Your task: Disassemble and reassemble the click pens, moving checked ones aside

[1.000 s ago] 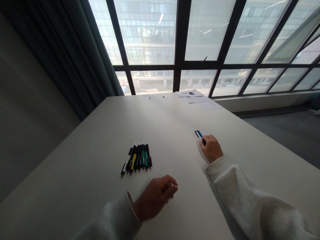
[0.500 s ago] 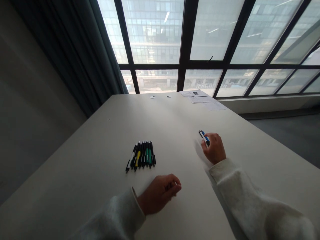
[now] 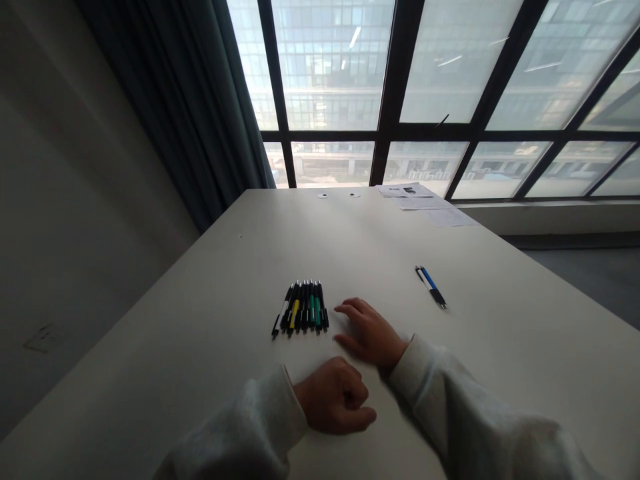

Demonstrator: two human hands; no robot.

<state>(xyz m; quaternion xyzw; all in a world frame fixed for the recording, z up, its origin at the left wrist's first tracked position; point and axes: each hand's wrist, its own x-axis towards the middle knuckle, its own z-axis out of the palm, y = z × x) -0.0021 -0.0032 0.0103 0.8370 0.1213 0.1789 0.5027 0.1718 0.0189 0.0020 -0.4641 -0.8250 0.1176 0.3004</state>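
Note:
A row of several click pens (image 3: 304,310) lies side by side on the white table (image 3: 320,247), mostly black, with white, yellow and green barrels among them. Just right of the row, my right hand (image 3: 367,331) reaches over the tabletop, thumb and fingers apart, holding nothing and not touching the pens. My left hand (image 3: 337,398) rests nearer to me, below the row, its fingers curled into a fist with the thumb sticking out. Farther right lie two pens (image 3: 429,280) close together, one blue and one white, at a slant and clear of both hands.
Papers (image 3: 413,192) lie at the table's far right corner, with two small white pieces (image 3: 323,196) along the far edge. Beyond stand large dark-framed windows (image 3: 330,67). A dark curtain (image 3: 200,100) hangs at the left by the wall.
My right hand has let go of the blue and white pens and moved left to beside the row. My left hand has curled tighter. The view has shifted slightly left.

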